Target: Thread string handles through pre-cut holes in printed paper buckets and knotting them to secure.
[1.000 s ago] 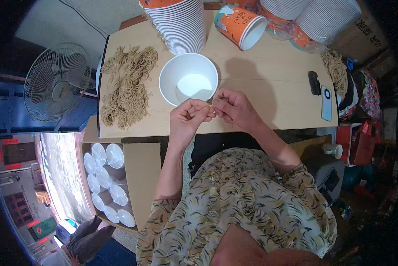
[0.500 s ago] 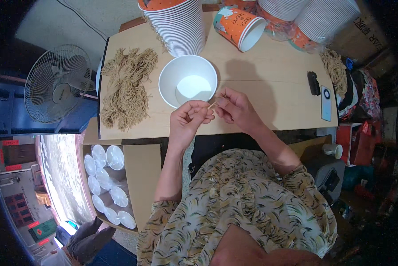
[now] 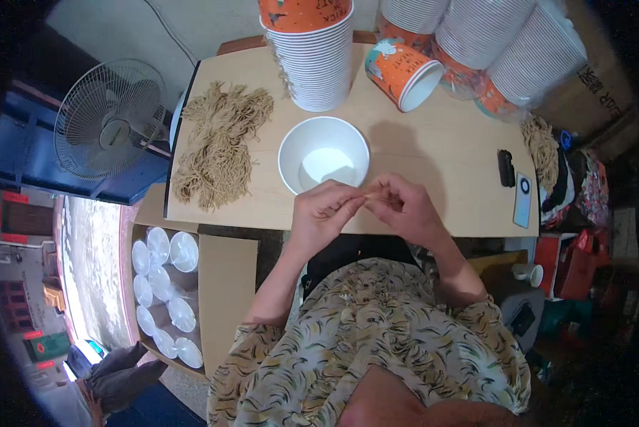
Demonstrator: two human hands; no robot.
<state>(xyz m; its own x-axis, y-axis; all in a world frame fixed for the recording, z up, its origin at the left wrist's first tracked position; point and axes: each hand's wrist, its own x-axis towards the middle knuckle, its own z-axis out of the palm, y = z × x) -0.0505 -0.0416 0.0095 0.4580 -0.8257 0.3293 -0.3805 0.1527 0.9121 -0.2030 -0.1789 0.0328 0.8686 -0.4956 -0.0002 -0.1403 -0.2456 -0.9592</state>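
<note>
My left hand (image 3: pixel 326 219) and my right hand (image 3: pixel 409 215) meet over the table's front edge, fingertips pinched close together. Between them runs a short piece of thin tan cord (image 3: pixel 370 194), mostly hidden by the fingers. Just beyond the hands stands a white paper bucket (image 3: pixel 294 154), its open mouth facing up and its inside bare. To the left lie loose bundles of tan twisted cord (image 3: pixel 216 160). Behind the bucket rises a tall stack of orange-and-white paper buckets (image 3: pixel 316 75).
An orange printed bucket (image 3: pixel 397 71) lies on its side at the back. Plastic-wrapped bucket stacks (image 3: pixel 484 34) crowd the far right. A phone (image 3: pixel 522 203) and a small black object (image 3: pixel 506 169) lie at the right edge. An open carton (image 3: pixel 227 299) with clear-wrapped white pieces stands left; a fan (image 3: pixel 113 132) is beyond.
The view has shifted, so the table and everything on it sit lower and further right. My fingertips have come closer together, and less of the cord shows between them.
</note>
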